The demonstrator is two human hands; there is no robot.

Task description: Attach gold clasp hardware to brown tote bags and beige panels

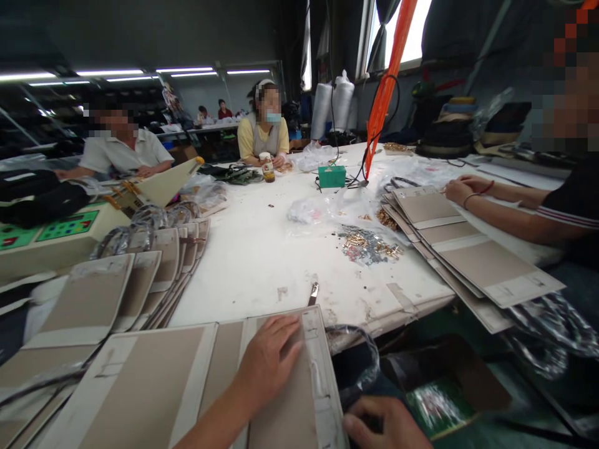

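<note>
A beige bag panel (pixel 281 399) with pale taped edges lies flat in front of me at the table's near edge. My left hand (pixel 274 355) rests on it, palm down and fingers stretched out. By the panel's right edge is my right hand (pixel 386 424), low in view with its fingers curled; what they hold, if anything, is hidden. A plastic-wrapped handle (pixel 369 349) loops out from the panel's right side. Just beyond the panel, a small metal tool like a nail clipper (pixel 313 293) lies on the white table (pixel 248 249).
Stacked bag panels (pixel 154 268) stand at left beside a machine with green control panels (pixel 68 224). Loose metal fittings (pixel 367 246) lie mid-table near a green box (pixel 332 176). At right, a co-worker's hands (pixel 468 187) are at another panel stack (pixel 468 249). Other people sit across.
</note>
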